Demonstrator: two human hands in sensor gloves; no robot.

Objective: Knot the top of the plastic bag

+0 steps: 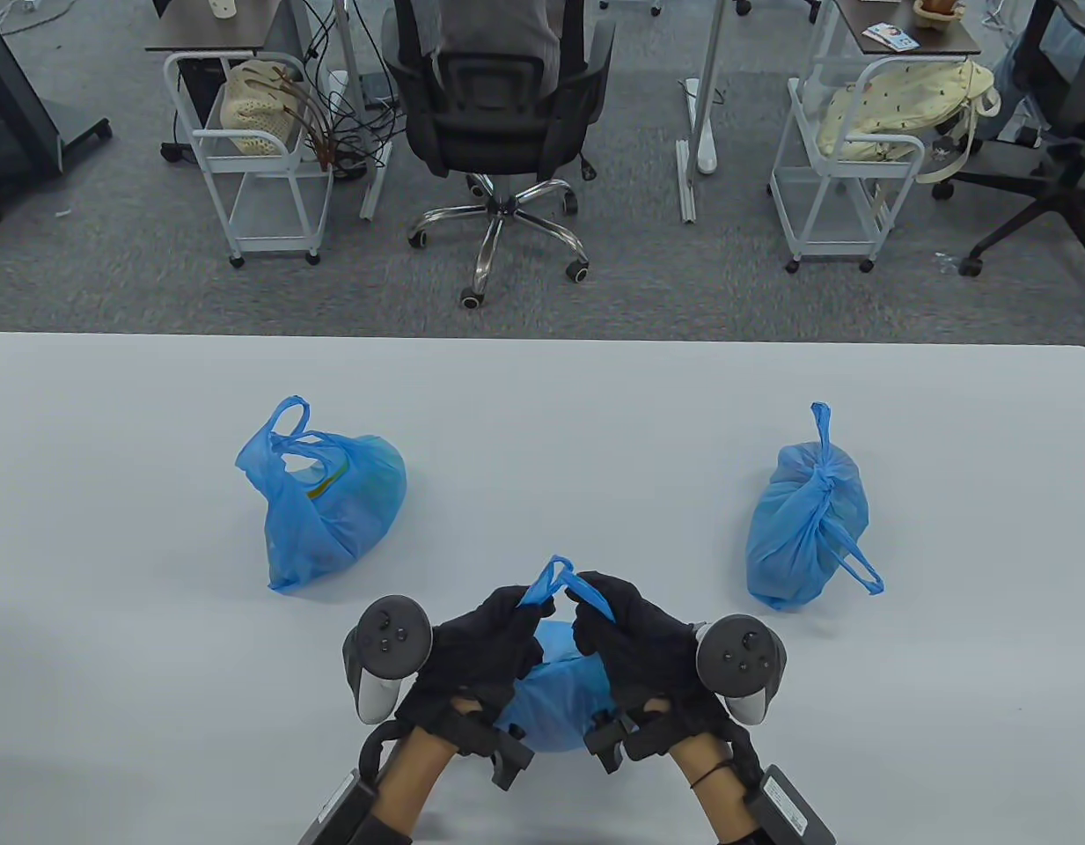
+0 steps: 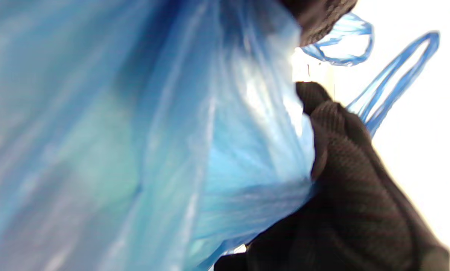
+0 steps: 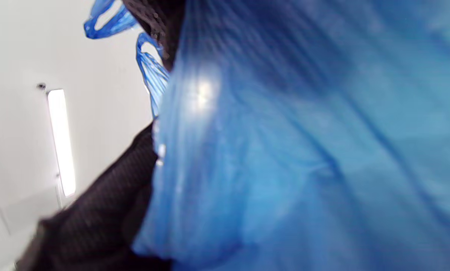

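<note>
Both hands, left (image 1: 480, 647) and right (image 1: 634, 638), pinched tight on blue bag's (image 1: 555, 695) handles (image 1: 555, 581).

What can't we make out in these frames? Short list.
- Middle bag, table view: body mostly hidden by the left hand and right hand; knot progress unclear.
- Its contents, both wrist views: only blurred blue film fills the frame.
- Left bag: contents are just a yellow-green smudge through the plastic.

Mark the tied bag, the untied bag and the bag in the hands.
Tied bag (image 1: 806, 528), table view, its body below the knot.
Untied bag (image 1: 340, 510), table view, its body.
Held bag (image 1: 555, 695), table view, body between the wrists.
</note>
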